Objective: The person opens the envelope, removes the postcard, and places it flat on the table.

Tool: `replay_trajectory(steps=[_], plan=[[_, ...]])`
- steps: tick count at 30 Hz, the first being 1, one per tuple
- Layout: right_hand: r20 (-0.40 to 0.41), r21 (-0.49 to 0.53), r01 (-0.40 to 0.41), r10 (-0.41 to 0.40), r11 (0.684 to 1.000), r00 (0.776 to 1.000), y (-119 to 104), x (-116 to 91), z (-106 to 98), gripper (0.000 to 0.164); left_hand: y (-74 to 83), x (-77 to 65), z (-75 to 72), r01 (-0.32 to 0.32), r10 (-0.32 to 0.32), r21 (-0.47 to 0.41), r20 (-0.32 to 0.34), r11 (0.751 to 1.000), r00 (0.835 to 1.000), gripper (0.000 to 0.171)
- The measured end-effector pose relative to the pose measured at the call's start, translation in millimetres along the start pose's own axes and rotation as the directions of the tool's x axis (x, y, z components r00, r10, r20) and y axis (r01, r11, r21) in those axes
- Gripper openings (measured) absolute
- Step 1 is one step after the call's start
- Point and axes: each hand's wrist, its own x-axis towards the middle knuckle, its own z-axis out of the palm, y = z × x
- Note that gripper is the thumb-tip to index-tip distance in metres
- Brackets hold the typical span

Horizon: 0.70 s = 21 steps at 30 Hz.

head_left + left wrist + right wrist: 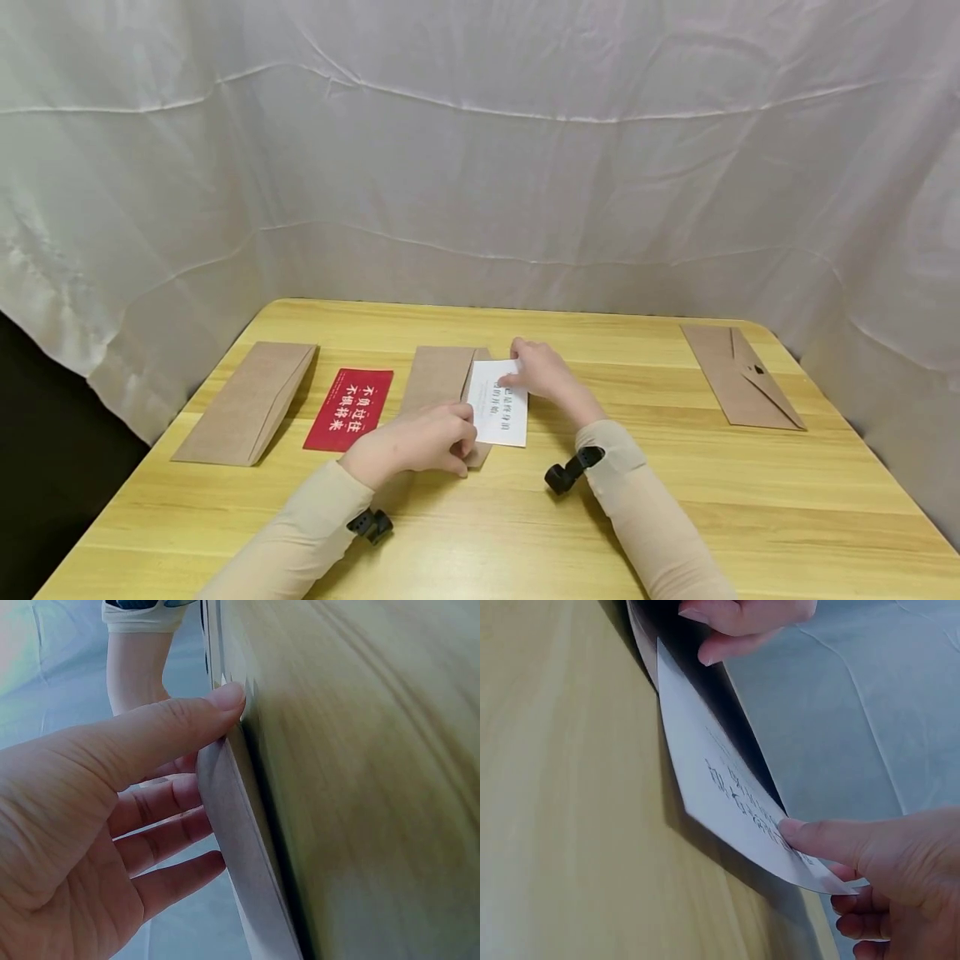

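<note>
A brown paper envelope [437,375] lies in the middle of the table in the head view. My left hand [422,437] is at its near side, and in the left wrist view the thumb and fingers pinch the envelope's edge [244,840]. With thumb on top and fingers beneath, my right hand [546,375] pinches a white card [501,421] printed with dark characters. The card's left edge overlaps the envelope's open right end. In the right wrist view the card [705,772] bends slightly, beside the envelope's dark opening; how far inside it reaches, I cannot tell.
To the left a red card [348,408] with white characters lies flat, with another brown envelope [240,404] beyond it. A closed brown envelope [731,375] with a dark mark on its flap lies at the far right. A pale curtain [525,192] hangs behind the wooden table [480,542].
</note>
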Motion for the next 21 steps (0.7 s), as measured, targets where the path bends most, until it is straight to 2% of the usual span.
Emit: replay_trajectory(steps=[12,21], plan=[[-0.001,-0.020,0.023,-0.023,1.000,1.000,20.2,-17.9,-5.2,0.045,-0.3,1.2,1.2,-0.004,0.004,-0.017,0.001,1.000,1.000,0.023],[0.036,-0.032,0.029,-0.028,0.999,0.999,29.2,-26.8,-12.1,0.046,0.3,0.6,0.8,-0.008,0.008,-0.020,-0.011,1.000,1.000,0.022]])
